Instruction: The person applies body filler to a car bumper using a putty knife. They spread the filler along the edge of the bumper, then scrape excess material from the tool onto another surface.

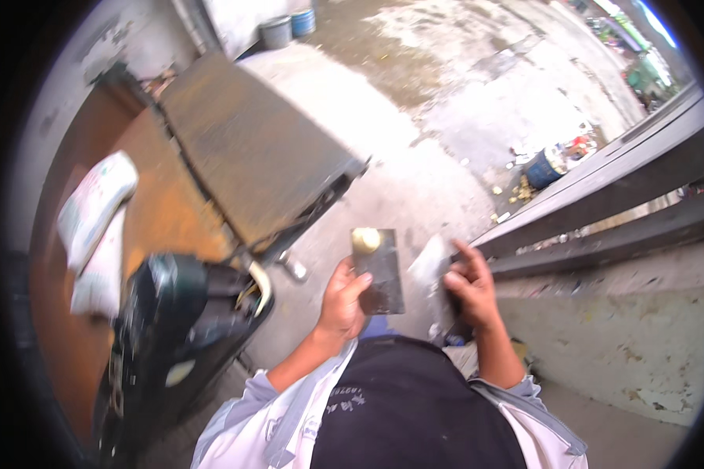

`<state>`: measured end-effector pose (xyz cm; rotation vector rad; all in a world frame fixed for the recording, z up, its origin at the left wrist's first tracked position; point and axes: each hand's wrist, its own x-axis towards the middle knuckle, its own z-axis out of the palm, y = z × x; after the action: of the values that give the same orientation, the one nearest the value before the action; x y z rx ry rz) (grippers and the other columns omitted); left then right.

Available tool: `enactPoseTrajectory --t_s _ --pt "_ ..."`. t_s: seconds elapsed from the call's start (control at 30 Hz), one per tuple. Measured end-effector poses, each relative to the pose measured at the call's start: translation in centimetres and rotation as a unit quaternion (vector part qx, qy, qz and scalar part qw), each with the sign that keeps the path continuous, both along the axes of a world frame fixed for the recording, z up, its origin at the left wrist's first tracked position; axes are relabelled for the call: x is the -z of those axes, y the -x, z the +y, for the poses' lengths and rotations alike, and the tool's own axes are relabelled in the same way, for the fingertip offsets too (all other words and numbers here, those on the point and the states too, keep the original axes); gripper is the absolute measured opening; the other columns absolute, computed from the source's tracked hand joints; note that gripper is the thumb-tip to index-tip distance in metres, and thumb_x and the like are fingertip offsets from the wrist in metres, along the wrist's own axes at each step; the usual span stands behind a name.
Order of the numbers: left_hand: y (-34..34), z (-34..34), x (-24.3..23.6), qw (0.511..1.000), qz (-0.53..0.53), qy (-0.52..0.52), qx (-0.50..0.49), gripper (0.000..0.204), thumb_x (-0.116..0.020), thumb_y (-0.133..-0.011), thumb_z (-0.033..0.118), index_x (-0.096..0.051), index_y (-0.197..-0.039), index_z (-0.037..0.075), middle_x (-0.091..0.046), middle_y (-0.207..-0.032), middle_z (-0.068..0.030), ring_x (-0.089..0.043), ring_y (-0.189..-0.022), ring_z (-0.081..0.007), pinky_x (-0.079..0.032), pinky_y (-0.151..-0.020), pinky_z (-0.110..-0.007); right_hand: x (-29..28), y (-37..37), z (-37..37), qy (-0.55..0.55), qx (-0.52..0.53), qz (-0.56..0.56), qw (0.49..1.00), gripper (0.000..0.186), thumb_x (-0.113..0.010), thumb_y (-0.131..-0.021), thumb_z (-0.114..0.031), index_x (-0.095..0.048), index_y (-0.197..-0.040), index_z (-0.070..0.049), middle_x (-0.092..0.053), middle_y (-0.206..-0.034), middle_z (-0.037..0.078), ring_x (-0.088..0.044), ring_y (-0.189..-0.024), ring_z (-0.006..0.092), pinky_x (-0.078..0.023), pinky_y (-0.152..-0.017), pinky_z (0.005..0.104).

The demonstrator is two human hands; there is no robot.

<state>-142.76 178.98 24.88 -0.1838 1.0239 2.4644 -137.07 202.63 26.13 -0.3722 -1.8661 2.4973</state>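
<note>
My left hand [344, 297] holds a dark rectangular plate [382, 281] by its left edge, thumb over the face. A cream-coloured lump [366, 239] sits on the plate's upper left. Right of it, my right hand [473, 285] is curled around a blurred, flat, pale thing [428, 262] with a darker lower part, too unclear to name. Both hands are in front of my black-shirted front, above the pale floor.
Rusty metal sheets [238, 156] lie at left with two white sacks [94, 215] and a dark green rounded object [156, 313]. A dark railing [602, 184] and low wall [602, 352] line the right. Farther off stand buckets [276, 33] and a blue drum [546, 166] amid debris.
</note>
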Motion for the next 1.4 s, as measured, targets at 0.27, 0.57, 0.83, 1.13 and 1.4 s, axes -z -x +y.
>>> enactPoseTrajectory --t_s 0.27,0.57,0.83,1.13,1.4 --pt "15.9 8.5 -5.5 0.995 0.061 -0.072 -0.009 0.048 -0.049 -0.088 -0.002 -0.04 -0.136 0.001 -0.056 -0.128 -0.0146 -0.057 -0.115 -0.0258 -0.044 -0.103 -0.041 -5.2 16.9 5.9 -0.003 -0.251 0.033 0.968 0.071 -0.072 -0.089 -0.019 -0.035 -0.149 -0.01 -0.057 -0.089 -0.002 -0.051 -0.078 0.0051 -0.042 -0.067 0.0225" --pt "30.1 16.7 -5.5 0.989 0.123 0.015 -0.085 0.048 -0.05 -0.086 -0.003 -0.041 -0.134 -0.002 -0.057 -0.126 -0.0149 -0.056 -0.114 -0.0226 -0.041 -0.104 -0.038 -1.3 38.2 18.2 -0.072 -0.145 0.055 0.985 0.07 -0.068 -0.091 -0.013 -0.029 -0.15 -0.011 -0.058 -0.106 0.002 -0.054 -0.095 0.0097 -0.045 -0.082 0.026" --pt "44.9 27.5 -6.7 0.951 0.1 0.058 -0.288 0.044 -0.049 -0.093 -0.002 -0.04 -0.135 -0.002 -0.055 -0.125 -0.0123 -0.052 -0.115 -0.0197 -0.038 -0.102 -0.034 -6.8 52.1 21.9 -0.047 -0.257 0.252 0.932 0.081 -0.057 -0.076 0.009 -0.029 -0.149 -0.011 -0.053 -0.131 0.012 -0.05 -0.127 0.0238 -0.038 -0.109 0.0457" --pt "56.7 27.3 -7.1 0.889 0.184 0.11 -0.404 0.038 -0.047 -0.096 0.0 -0.039 -0.133 -0.003 -0.057 -0.123 -0.0145 -0.055 -0.11 -0.0167 -0.041 -0.098 -0.032 -3.9 67.9 22.2 -0.303 -0.354 0.271 0.842 0.075 -0.065 -0.077 0.003 -0.037 -0.145 -0.005 -0.06 -0.124 0.014 -0.058 -0.116 0.0271 -0.045 -0.099 0.0392" --pt "70.6 22.1 -3.9 0.842 0.205 0.21 -0.453 0.036 -0.047 -0.098 0.003 -0.04 -0.133 -0.004 -0.06 -0.115 -0.0105 -0.056 -0.102 -0.0116 -0.043 -0.093 -0.027 -6.8 85.4 17.2 -0.438 -0.261 0.386 0.769 0.072 -0.071 -0.079 -0.006 -0.04 -0.143 -0.004 -0.062 -0.127 0.011 -0.054 -0.113 0.0343 -0.044 -0.093 0.0441"
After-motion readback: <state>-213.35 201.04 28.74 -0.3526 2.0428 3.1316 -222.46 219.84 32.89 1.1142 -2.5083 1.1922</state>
